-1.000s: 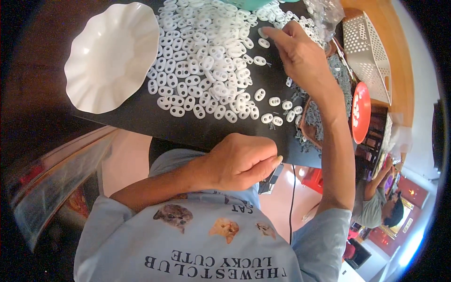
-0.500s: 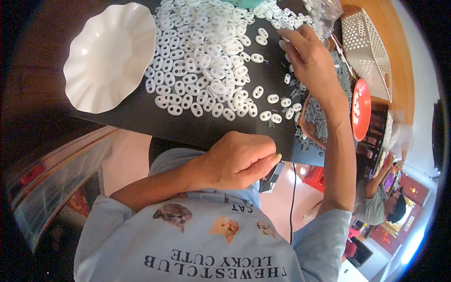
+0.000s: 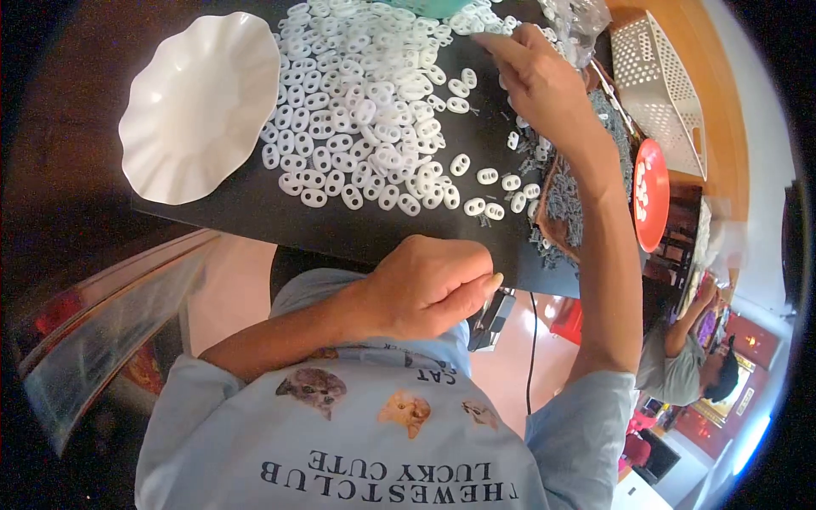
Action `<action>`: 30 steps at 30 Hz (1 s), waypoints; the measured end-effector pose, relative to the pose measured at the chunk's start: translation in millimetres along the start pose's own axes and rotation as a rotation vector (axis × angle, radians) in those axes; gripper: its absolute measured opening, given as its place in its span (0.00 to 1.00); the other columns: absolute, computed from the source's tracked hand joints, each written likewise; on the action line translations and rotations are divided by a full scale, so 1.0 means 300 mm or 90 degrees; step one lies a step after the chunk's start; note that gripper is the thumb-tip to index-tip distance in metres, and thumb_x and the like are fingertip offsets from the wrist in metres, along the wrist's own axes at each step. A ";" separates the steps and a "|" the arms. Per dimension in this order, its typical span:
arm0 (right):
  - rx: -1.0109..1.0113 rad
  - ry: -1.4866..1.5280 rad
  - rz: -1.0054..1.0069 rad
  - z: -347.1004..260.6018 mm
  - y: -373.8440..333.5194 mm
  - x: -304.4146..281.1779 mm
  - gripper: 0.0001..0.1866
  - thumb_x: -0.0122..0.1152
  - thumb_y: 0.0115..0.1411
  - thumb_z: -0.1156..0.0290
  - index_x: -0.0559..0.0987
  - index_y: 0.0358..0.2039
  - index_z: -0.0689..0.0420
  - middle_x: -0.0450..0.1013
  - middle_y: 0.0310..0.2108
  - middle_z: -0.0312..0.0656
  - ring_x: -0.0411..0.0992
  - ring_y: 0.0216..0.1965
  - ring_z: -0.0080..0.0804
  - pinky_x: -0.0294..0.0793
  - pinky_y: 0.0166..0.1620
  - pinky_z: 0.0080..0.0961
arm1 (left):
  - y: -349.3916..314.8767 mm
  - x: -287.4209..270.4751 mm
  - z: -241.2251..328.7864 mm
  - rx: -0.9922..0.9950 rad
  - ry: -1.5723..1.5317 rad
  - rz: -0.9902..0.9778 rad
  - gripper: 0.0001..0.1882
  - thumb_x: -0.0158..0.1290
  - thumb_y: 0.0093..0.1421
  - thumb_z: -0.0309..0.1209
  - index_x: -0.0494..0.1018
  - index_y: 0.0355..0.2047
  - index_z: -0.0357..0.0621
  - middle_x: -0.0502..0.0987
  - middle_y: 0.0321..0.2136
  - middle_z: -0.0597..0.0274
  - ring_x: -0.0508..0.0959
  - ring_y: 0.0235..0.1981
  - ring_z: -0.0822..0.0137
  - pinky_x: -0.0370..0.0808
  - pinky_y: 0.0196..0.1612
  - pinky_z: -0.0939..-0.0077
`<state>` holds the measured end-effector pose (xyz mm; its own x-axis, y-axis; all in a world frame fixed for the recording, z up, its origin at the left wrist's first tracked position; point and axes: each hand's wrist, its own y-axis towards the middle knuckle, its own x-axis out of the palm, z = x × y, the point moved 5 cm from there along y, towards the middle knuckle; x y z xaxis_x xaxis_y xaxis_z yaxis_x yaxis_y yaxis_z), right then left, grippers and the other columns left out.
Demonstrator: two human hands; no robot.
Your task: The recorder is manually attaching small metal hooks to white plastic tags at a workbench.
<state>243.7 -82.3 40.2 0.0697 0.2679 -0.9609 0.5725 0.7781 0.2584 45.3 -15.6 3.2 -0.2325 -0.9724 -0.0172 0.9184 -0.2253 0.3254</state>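
My left hand [image 3: 433,287] is closed in a fist over my lap, just in front of the table edge. Its thumb presses against the curled fingers, which hide whatever may be inside. My right hand [image 3: 548,89] reaches over the right side of the table, index finger stretched toward loose white pieces at the far side; no held thing shows in it. Small oval white pieces [image 3: 340,140], each with two holes, lie in a wide heap to its left. Several more white pieces [image 3: 487,176] lie scattered between the heap and a brown-edged container [image 3: 557,217] of grey scraps.
A wavy-rimmed white dish [image 3: 140,127] stands at left. At right are a red plate [image 3: 653,229] with white bits, a perforated white basket [image 3: 659,85] and a clear plastic bag [image 3: 578,25]. A green object [image 3: 429,7] sits at the far edge. Another person [image 3: 680,361] is farther right.
My right hand has shifted slightly left and farther away, its index finger now stretched out more. The left fist stays nearly where it was.
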 end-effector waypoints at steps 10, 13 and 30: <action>-0.010 -0.012 -0.028 -0.034 0.000 -0.003 0.15 0.55 0.57 0.77 0.78 0.45 0.50 0.65 0.30 0.43 0.70 0.31 0.42 0.70 0.35 0.34 | 0.003 -0.015 0.007 -0.004 -0.011 -0.034 0.09 0.51 0.59 0.26 0.66 0.23 0.39 0.65 0.16 0.57 0.69 0.16 0.56 0.64 0.20 0.65; -0.014 0.007 -0.023 -0.030 -0.023 -0.032 0.14 0.55 0.57 0.78 0.77 0.45 0.51 0.66 0.31 0.43 0.70 0.30 0.42 0.70 0.35 0.34 | 0.004 -0.012 0.011 0.008 -0.015 -0.032 0.09 0.51 0.59 0.26 0.66 0.23 0.39 0.64 0.16 0.57 0.69 0.16 0.57 0.63 0.20 0.65; -0.049 0.064 0.037 -0.005 -0.059 -0.007 0.07 0.56 0.60 0.72 0.74 0.36 0.62 0.69 0.28 0.44 0.71 0.29 0.38 0.70 0.33 0.30 | 0.001 -0.003 0.003 -0.012 -0.009 -0.025 0.10 0.50 0.59 0.26 0.65 0.22 0.39 0.64 0.16 0.55 0.68 0.16 0.54 0.63 0.21 0.65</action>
<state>232.3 -95.9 37.7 0.0164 0.3659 -0.9305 0.5059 0.7997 0.3234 45.4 -14.7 4.0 -0.2735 -0.9617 -0.0160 0.9141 -0.2650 0.3068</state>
